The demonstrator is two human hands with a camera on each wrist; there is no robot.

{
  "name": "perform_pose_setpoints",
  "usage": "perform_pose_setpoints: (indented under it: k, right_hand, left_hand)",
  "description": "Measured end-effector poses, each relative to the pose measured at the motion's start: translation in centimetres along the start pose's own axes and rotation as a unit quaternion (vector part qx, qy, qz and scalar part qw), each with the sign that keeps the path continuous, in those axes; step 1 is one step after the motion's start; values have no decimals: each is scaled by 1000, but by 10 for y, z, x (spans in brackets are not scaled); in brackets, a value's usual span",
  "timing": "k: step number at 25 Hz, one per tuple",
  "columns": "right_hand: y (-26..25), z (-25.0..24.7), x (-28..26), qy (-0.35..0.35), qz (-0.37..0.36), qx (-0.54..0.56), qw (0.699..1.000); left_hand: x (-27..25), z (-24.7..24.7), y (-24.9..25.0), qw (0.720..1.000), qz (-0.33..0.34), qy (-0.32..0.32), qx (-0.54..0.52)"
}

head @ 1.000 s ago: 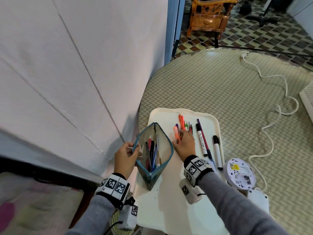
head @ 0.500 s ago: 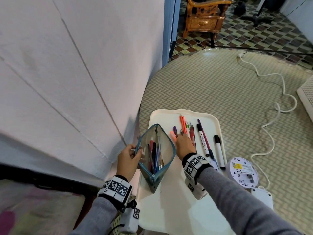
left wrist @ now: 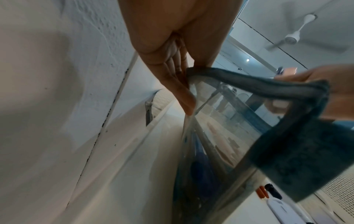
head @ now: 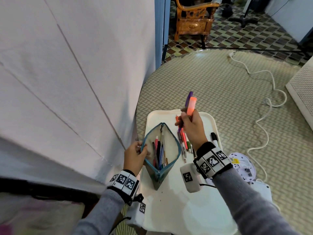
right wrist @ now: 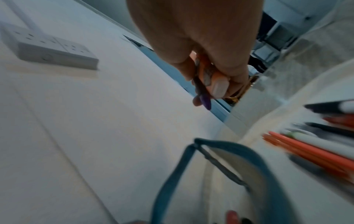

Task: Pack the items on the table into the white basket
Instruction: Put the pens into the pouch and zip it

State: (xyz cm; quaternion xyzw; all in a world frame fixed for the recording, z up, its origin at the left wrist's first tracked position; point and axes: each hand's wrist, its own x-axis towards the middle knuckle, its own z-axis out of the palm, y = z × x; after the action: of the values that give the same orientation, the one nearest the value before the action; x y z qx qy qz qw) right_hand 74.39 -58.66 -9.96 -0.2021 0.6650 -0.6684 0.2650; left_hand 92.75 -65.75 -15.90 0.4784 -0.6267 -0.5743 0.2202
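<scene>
Left hand (head: 133, 156) pinching pouch (head: 160, 155) rim, right hand (head: 191, 126) gripping highlighter (head: 191, 106), wall (head: 67, 82) beside.

A tray (head: 208, 119) lies on the bench (head: 211, 82), with the wall (head: 67, 82) at its nine o'clock. On the tray, the open pouch (head: 160, 150) sits at nine o'clock with pens (head: 158, 154) in it, and loose pens (head: 183, 144) lie just beside it at three o'clock. A round device (head: 242, 165) rests on the bench off the tray's four o'clock edge, a cable (head: 264, 106) trails away toward one o'clock, and a chair (head: 193, 19) stands beyond the bench at twelve.
</scene>
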Motion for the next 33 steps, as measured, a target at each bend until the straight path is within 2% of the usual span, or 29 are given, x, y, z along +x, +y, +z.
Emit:
perform_pose_setpoints:
  k: [3,6,8,11,13,15,16,18,19,21,23,25,26,30,33]
  right_hand:
    - [-6,15,-24,-78,8,15,997]
    - [24,22,-48,-116,46,-119,985]
    - [44,22,-57,-133,60,-228,963]
    - [51,25,-64,-149,60,-261,952]
    - [47,22,-63,-95,1,-242,966]
    - [44,11,-55,18,-74,-233,969]
    - [45,4,-48,66,-87,-230,967]
    - [60,-11,-33,117,-57,-245,961]
    - [71,-17,-25,120,-29,-263,957]
    - [89,-22,-16,57,21,-319,946]
    - [101,-22,-16,-44,39,-404,913]
    - [108,-21,-16,-98,28,-463,880]
    - [108,-20,-15,-104,20,-469,877]
    - [95,-14,7,-79,17,-417,905]
    - [89,-10,33,-83,23,-494,865]
  left_hand:
    - [3,7,3,1000,1,0,6]
    - [2,11,4,1000,4,-3,1]
    - [2,11,3,1000,12,-3,5]
    - [4,7,1,1000,16,4,17]
    - [6,4,-1,1000,7,12,15]
    - [7,-1,-3,1000,3,16,20]
    - [7,-3,-4,1000,6,18,24]
    - [7,-6,-6,999,8,19,28]
    - [7,-7,-7,999,9,17,30]
    - [7,-7,-8,999,12,11,33]
    - [7,-7,-8,999,13,5,31]
    - [8,-5,-8,1000,11,1,28]
    - [8,-4,-8,1000,9,1,24]
    - [8,-2,-8,1000,6,16,14]
    - [10,0,-10,999,0,35,1]
